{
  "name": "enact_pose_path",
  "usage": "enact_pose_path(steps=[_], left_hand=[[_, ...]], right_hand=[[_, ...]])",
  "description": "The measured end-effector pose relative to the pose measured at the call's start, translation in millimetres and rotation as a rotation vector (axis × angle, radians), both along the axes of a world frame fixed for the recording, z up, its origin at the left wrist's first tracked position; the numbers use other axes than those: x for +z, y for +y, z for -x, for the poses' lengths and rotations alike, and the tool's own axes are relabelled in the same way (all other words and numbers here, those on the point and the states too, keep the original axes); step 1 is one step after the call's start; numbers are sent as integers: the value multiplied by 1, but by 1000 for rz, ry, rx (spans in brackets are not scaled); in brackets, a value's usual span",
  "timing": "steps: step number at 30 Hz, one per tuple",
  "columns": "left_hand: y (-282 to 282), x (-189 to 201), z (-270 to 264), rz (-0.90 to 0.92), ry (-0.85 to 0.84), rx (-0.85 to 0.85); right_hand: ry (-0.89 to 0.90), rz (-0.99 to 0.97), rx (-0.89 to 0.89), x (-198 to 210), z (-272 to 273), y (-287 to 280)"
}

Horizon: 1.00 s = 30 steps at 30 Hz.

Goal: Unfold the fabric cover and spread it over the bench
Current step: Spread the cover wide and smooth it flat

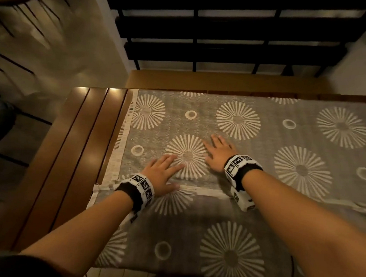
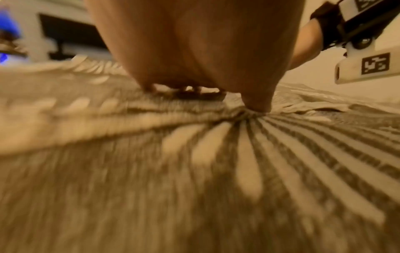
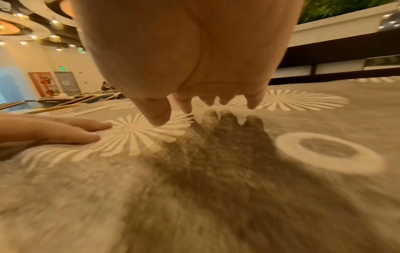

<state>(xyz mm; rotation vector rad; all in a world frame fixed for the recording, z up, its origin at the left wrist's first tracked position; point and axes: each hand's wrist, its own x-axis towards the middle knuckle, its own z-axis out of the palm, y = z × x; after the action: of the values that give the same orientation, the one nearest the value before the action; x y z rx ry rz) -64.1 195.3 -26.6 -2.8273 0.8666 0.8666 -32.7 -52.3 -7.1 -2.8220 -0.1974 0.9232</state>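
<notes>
Both flat, splayed hands, left hand (image 1: pixel 161 174) and right hand (image 1: pixel 219 154), hold nothing; pushing toward nine o'clock could bunch the grey sunburst-patterned fabric cover (image 1: pixel 263 139) off the brown slatted wooden bench (image 1: pixel 77 136).

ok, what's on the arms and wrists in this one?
Forearms bare, no sleeves. The left hand and right hand each carry a black wristband ringed with white blocks printed with black square fiducial markers; a white tagged camera housing hangs below the right wrist.
</notes>
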Motion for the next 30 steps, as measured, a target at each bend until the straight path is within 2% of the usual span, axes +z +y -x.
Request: enact_pose_path(steps=[3,6,10,13,15,17,20,23,27,30], left_hand=[[-30,19,-17,17,-111,-82],[-82,34,-35,60,-220,-154],[-167,42,-46,104,-292,-411],[-244,47,-38,90,-261,-571],[-288,51,-33,83,-248,-584],[-319,52,-35,71,-230,-512],[-342,45,-48,42,-166,-358],[-351,28,-67,0,-89,-289],[-346,13,-71,-85,11,-189],[-339,21,-67,-95,34,-69]], right_hand=[[-3,-9,-190,5,34,-20],[-81,-6,-433,6,74,-51],[-139,43,-762,6,143,-101],[-87,49,-1050,4,195,-140],[-38,-5,-1220,0,217,-157],[9,-60,-1330,-4,230,-167],[39,-124,-1377,-12,233,-189],[75,-121,-1359,-10,225,-207],[115,-52,-1285,-11,204,-220],[109,-28,-1182,-13,180,-240]])
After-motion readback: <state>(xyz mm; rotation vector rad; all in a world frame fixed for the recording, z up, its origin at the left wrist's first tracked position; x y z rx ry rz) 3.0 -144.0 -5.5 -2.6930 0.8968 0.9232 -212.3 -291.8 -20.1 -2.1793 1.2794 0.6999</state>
